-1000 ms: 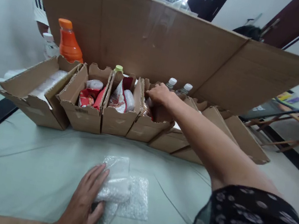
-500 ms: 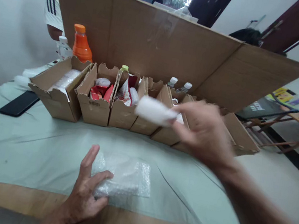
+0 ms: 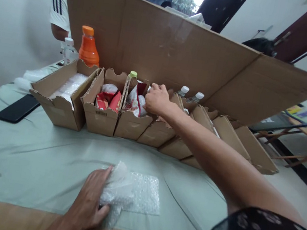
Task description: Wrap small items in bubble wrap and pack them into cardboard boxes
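My left hand [image 3: 88,204] rests near the table's front edge, its fingers closed on a bunched sheet of bubble wrap [image 3: 134,194] that lies on the pale green cloth [image 3: 25,156]. My right hand [image 3: 157,99] reaches out over a row of small open cardboard boxes [image 3: 101,120]. Its fingers curl down at the wall between the third box [image 3: 130,127] and the fourth box [image 3: 156,135]. A bit of white wrapped roll shows at the fingertips; the remainder is hidden. The second and third boxes hold red and white snack packets [image 3: 105,101].
A tall cardboard sheet [image 3: 165,46] stands behind the boxes. An orange bottle [image 3: 89,48] and a clear bottle [image 3: 69,50] stand at back left, small capped bottles [image 3: 190,93] behind the row. A black phone [image 3: 17,108] lies left. Another person's striped sleeve [image 3: 60,3] shows at top left.
My right hand pulled back from the boxes holding a white wrapped roll, then reached out again to the third and fourth boxes. My left hand closed down on the bubble wrap.
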A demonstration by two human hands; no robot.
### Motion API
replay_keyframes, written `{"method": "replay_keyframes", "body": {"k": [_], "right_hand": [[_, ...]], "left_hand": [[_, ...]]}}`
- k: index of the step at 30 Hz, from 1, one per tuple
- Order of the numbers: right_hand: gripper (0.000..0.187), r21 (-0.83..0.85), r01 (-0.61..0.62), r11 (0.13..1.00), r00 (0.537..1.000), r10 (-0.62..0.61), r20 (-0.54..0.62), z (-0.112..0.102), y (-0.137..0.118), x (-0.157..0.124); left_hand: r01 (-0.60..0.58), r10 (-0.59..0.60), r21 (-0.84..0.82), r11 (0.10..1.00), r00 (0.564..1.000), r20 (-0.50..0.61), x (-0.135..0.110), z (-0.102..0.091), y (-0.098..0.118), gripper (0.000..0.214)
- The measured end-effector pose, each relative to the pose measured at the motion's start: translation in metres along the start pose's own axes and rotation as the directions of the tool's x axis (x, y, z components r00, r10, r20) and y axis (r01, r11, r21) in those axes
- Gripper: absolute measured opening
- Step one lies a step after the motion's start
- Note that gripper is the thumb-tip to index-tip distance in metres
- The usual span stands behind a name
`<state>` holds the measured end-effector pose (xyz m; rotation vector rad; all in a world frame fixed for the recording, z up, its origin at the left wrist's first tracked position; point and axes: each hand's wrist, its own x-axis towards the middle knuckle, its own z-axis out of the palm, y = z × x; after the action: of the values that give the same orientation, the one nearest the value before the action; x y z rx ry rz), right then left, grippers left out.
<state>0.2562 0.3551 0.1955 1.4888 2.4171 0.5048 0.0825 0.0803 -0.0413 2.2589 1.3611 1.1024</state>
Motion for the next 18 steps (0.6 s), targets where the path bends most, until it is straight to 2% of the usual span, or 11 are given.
{"method": "replay_keyframes", "body": {"k": [3,5,7,8,9,10,12,14,16,18], "right_hand": [[0.026,0.021,-0.002,1.0,1.0,0.002,0.027,0.008,-0.012,0.021],[0.03,0.023,-0.048,0.999,0.999,0.048,-0.002,-0.004,-0.009,0.012],[0.033,0.038,-0.156,0.987,0.978,0.159,-0.137,-0.025,0.002,-0.016],[0.033,0.066,-0.2,0.978,0.946,0.21,-0.245,-0.036,0.007,-0.036],[0.032,0.11,-0.232,0.966,0.888,0.257,-0.382,-0.045,0.009,-0.059],[0.03,0.153,-0.193,0.969,0.822,0.245,-0.513,-0.05,0.007,-0.082],[0.027,0.188,-0.025,0.982,0.72,0.148,-0.678,-0.046,-0.011,-0.127],[0.022,0.182,0.24,0.954,0.741,-0.058,-0.669,-0.027,-0.045,-0.16],[0.018,0.234,0.521,0.821,0.761,-0.322,-0.563,-0.004,-0.081,-0.174],[0.012,0.328,0.642,0.693,0.751,-0.481,-0.453,0.007,-0.103,-0.167]], "left_hand": [[0.0,0.0,0.006,1.0,1.0,-0.008,0.002,0.001,-0.002,0.093],[0.006,-0.007,-0.009,1.0,0.999,-0.031,0.005,0.0,-0.002,0.077],[0.013,-0.015,-0.031,0.999,0.998,-0.065,0.008,-0.004,0.0,0.065],[0.015,-0.018,-0.039,0.999,0.996,-0.082,0.009,-0.008,0.003,0.062],[0.013,-0.017,-0.046,0.999,0.995,-0.096,0.009,-0.014,0.008,0.06],[0.008,-0.013,-0.05,0.999,0.994,-0.109,0.009,-0.021,0.012,0.058],[-0.012,0.006,-0.042,0.999,0.99,-0.143,0.006,-0.04,0.023,0.056],[-0.05,0.05,0.007,0.999,0.982,-0.184,0.001,-0.06,0.032,0.055],[-0.097,0.107,0.066,0.993,0.979,-0.173,-0.004,-0.073,0.034,0.057],[-0.095,0.102,0.065,0.993,0.989,-0.107,-0.008,-0.076,0.029,0.059]]}}
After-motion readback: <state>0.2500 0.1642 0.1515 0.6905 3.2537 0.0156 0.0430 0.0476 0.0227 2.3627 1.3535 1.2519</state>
